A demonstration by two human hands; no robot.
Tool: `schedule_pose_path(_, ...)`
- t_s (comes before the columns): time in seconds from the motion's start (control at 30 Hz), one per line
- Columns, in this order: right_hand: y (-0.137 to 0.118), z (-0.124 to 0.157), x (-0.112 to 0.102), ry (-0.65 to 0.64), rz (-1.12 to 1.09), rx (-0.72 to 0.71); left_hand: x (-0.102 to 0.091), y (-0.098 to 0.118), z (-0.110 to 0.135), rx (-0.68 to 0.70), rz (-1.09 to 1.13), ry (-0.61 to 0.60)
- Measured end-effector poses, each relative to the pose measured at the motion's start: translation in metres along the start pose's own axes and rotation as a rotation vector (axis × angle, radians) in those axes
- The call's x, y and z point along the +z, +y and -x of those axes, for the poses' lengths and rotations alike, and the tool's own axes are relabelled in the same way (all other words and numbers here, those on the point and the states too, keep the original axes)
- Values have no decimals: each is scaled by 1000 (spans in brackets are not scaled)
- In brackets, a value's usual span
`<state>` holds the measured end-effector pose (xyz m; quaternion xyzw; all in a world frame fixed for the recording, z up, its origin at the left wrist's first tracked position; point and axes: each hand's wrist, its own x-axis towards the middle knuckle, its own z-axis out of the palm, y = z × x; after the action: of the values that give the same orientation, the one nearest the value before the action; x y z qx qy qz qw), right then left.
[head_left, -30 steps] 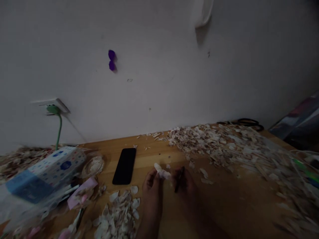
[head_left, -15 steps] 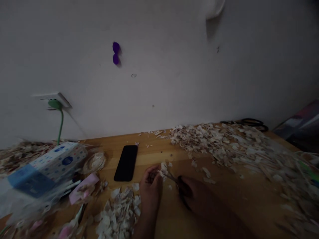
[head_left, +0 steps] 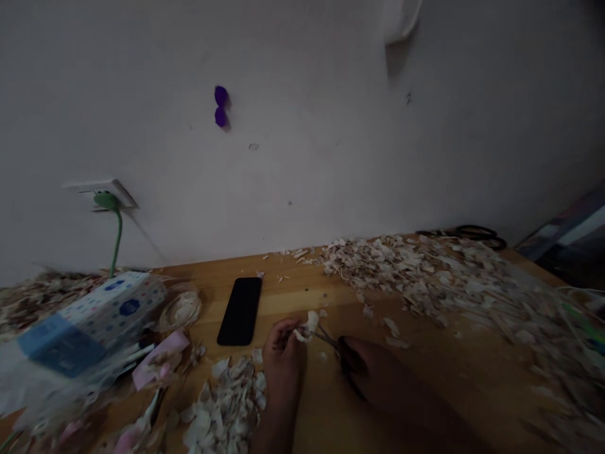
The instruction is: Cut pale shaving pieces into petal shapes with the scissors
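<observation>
Near the table's middle, my left hand [head_left: 282, 353] pinches a small pale, curled, petal-like flake [head_left: 309, 326] between thumb and fingers. My right hand [head_left: 371, 366] is closed around the dark handles of a pair of scissors [head_left: 347, 366]. The blades point left toward the flake and look slightly parted; whether they touch it I cannot tell. Left of my left wrist lies a heap of whitish flakes [head_left: 227, 407]. A few loose pieces [head_left: 394, 334] rest on the wood beyond my right hand. The light is dim, so fine detail is lost.
A black phone [head_left: 239, 311] lies left of my hands. Further left are a blue-and-white tissue pack [head_left: 89, 321], a pink piece [head_left: 161, 359] and a second pair of scissors [head_left: 151, 410]. A wide pile of flakes [head_left: 416, 271] covers the right. Behind stands a wall [head_left: 307, 126] with a green plug [head_left: 106, 200].
The flake in my left hand has turned and shows a more curled outline. The scissor blades have parted a little. Both hands stay in nearly the same place.
</observation>
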<state>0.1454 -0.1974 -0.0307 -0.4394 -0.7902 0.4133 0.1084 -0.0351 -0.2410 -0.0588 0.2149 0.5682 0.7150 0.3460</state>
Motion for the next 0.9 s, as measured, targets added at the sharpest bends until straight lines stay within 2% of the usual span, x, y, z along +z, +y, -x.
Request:
schedule_pose_path(0.2,-2,0,-2,-12,-7,-15,6,12,6,46,-130,-107)
schedule_pose_path(0.4,3,-6,-2,11,-103,-23,8,17,6,44,-184,-50)
schedule_pose_path(0.6,5,-7,-1,-4,-182,-3,10,17,5,26,-126,-89)
schedule_pose_path(0.67,10,-11,-1,53,-231,21,10,16,5,15,-160,-93)
schedule_pose_path(0.77,19,-19,0,230,-328,93,10,12,4,-14,-196,-95)
schedule_pose_path(0.83,21,-22,2,317,-366,95,10,8,2,-46,-153,-71)
schedule_pose_path(0.9,17,-22,5,341,-348,64,10,4,1,-92,-67,-25)
